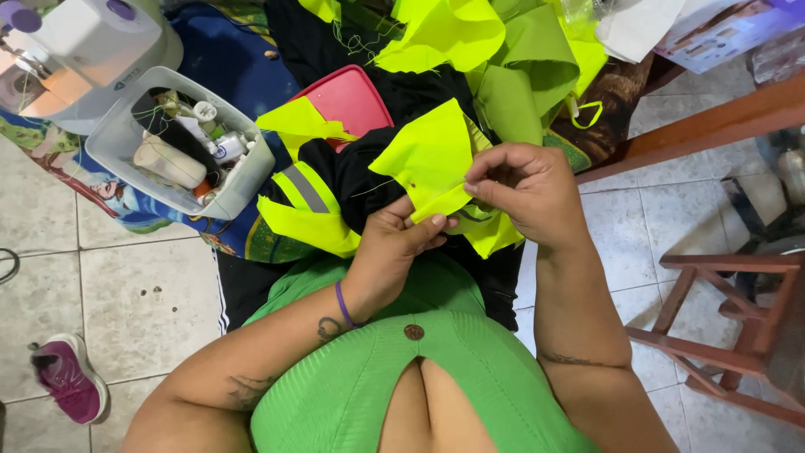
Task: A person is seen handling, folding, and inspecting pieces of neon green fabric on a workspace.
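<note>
While the left hand (394, 252) pinches the yellow cloth (428, 159) from below, the right hand (524, 189) has its fingers closed on the cloth's edge, near a grey tub (113, 138) of thread spools.

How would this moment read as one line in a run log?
left hand: pinches neon yellow fabric piece | right hand: grips its edge | beside: clear sewing-supply box, red lid

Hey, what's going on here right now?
A person is working by hand on a neon yellow fabric piece. The left hand pinches its lower edge while the right hand grips it from the side. More yellow and black fabric is heaped ahead, beside a clear plastic box of sewing supplies and a red lid.
</note>
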